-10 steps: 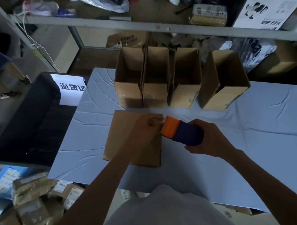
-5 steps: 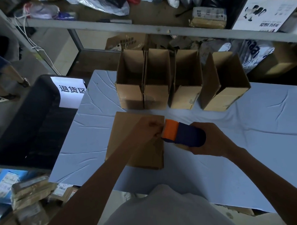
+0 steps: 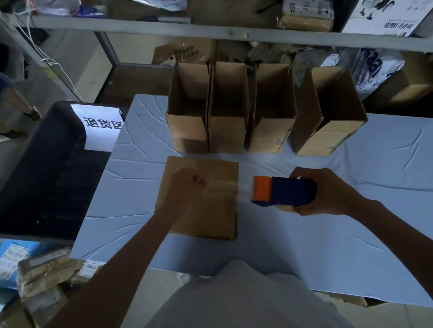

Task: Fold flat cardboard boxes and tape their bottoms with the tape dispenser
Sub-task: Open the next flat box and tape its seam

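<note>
Tape (image 3: 221, 191) is lying as a clear strip across the closed cardboard box (image 3: 213, 221), running from beneath the left hand (image 3: 186, 187) toward the tape dispenser (image 3: 283, 190), which the right hand (image 3: 331, 193) is clasping firmly just off the box's edge. The left hand is sitting curled on the box top; whether it is pinching the tape end or only pressing it, I cannot tell. If that hand is easing off while the dispenser is pulling away, the strip could be peeling up, wrinkling or sticking to itself, and the light box could be sliding on the creased blue tablecloth (image 3: 313, 246). Beyond both grips, four folded boxes (image 3: 231, 128) are standing open; a wide tearing swing of the dispenser could be knocking the nearest one over.
</note>
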Tool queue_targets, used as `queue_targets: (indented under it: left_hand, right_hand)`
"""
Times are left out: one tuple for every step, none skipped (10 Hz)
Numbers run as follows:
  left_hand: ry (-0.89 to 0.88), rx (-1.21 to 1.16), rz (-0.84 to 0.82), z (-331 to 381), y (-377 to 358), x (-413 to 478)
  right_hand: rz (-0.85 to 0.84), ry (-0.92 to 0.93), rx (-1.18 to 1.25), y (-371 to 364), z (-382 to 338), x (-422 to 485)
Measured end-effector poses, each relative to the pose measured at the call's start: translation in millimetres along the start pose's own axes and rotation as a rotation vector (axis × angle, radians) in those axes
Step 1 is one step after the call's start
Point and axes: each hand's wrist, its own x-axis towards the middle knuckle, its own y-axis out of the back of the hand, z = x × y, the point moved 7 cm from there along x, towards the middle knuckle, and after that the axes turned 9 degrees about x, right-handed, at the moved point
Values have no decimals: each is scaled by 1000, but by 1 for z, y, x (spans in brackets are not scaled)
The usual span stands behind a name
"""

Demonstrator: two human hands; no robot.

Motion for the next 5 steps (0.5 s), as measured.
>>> queue_targets:
  left_hand:
    - [47,7,-62,5,-12,2]
    - [61,-115,-67,3,-18,1]
    - [88,-190,-39,5,-24,-3]
    - [69,-10,-78,16,-22,-5]
    - [55,48,-53,16,-22,-7]
  right_hand:
    - [-11,-26,-9,-5,7,1]
    - [-23,-44,-26,-6,13,4]
    - [-43,-44,-51,-7,17,5]
    - [-49,-53,-55,-9,22,8]
    - [-66,-63,-75,-12,25,11]
